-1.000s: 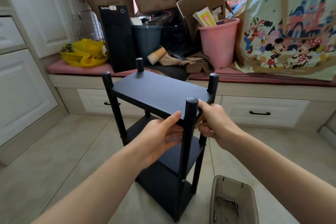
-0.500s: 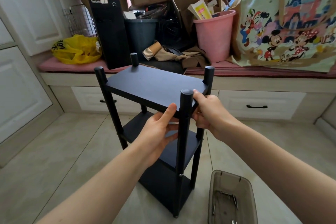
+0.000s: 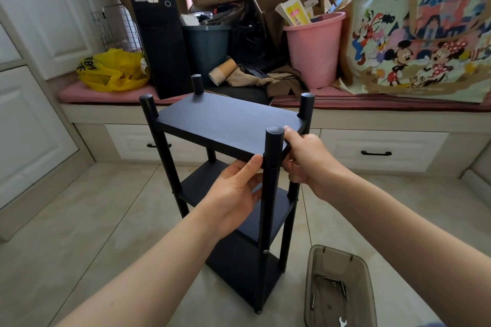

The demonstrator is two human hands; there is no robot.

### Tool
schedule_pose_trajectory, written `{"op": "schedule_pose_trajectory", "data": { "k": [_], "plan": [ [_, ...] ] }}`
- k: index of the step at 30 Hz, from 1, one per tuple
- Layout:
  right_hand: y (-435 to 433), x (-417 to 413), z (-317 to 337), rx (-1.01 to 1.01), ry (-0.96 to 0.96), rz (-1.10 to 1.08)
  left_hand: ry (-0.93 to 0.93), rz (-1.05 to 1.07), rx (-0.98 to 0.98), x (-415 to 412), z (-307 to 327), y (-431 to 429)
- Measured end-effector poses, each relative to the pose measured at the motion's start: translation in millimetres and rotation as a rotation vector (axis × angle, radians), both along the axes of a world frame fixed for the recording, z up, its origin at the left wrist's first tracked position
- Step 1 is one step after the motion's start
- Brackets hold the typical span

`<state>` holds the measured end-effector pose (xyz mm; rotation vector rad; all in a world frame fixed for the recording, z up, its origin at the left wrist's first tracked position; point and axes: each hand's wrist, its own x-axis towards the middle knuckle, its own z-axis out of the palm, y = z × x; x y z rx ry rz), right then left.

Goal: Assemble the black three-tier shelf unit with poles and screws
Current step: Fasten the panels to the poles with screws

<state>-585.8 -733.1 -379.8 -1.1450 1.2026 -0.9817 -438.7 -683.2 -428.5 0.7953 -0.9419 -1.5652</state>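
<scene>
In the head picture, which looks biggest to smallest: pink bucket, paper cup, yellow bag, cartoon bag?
1. cartoon bag
2. pink bucket
3. yellow bag, nearly alike with the pink bucket, so unsure
4. paper cup

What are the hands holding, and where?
Both grip the top shelf at its near corner: right hand on the short end, left hand on the long edge.

The shelf unit (image 3: 228,125) stands on the floor (image 3: 93,220) before the window seat (image 3: 372,99), with the tray (image 3: 334,265) on the floor to its right and nearer. On the seat behind it, the computer tower (image 3: 164,48) stands left and the bucket (image 3: 314,50) right.
</scene>
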Motion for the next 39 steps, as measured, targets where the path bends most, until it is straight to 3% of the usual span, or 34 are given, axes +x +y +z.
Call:
{"op": "schedule_pose_trajectory", "data": {
  "k": [11,18,21,25,30,39],
  "plan": [
    [-2.3,-8.8,-5.8,0.022,-0.049,0.03,0.001,0.03,-0.005,-2.6,-0.1,1.5],
    [-4.6,-41.0,-36.6,0.1,0.13,0.048,0.005,0.041,-0.035,-3.3,-3.4,-0.6],
    [-5.7,-61.4,-69.4,0.215,0.194,0.051,0.005,-0.002,-0.071,0.1,-2.0,-2.4],
    [-3.4,-85.9,-138.8,0.371,0.428,0.109,0.011,-0.035,-0.08,3.7,-5.0,-3.8],
    [15.8,-96.3,-224.8,0.603,0.51,0.128,0.015,-0.028,-0.062,4.1,-6.1,-5.9],
    [58.5,-78.5,-319.5,0.571,0.857,0.273,-0.015,-0.033,-0.079,4.4,-8.5,-8.6]
  ]
}}
